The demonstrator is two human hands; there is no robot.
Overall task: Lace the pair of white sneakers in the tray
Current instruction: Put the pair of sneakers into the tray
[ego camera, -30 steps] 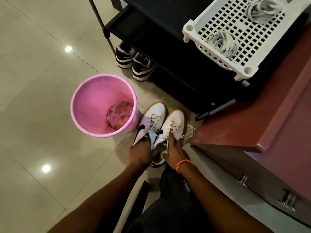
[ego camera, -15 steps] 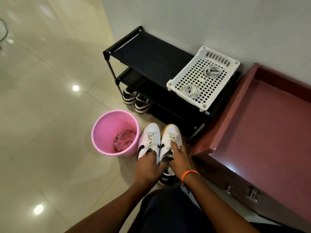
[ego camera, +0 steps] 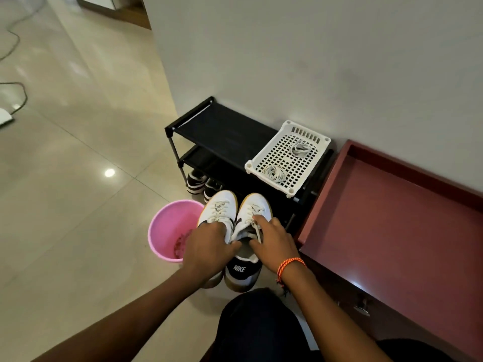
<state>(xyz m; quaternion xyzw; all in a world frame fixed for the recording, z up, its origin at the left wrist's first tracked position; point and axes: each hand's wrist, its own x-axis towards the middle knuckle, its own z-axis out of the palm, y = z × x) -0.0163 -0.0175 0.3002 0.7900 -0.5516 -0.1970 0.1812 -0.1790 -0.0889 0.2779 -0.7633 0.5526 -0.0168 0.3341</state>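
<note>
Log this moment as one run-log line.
left hand: grips left sneaker | right hand: holds right sneaker | both laced | tray: two lace bundles

I see the floor bearing a pink bin and rack; a tray sits on the rack.

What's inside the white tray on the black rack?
Inside the white tray on the black rack lie two coiled bundles of shoelaces, one near the back and one near the front. Through its holes only darkness shows; what is beneath is hidden.
</note>
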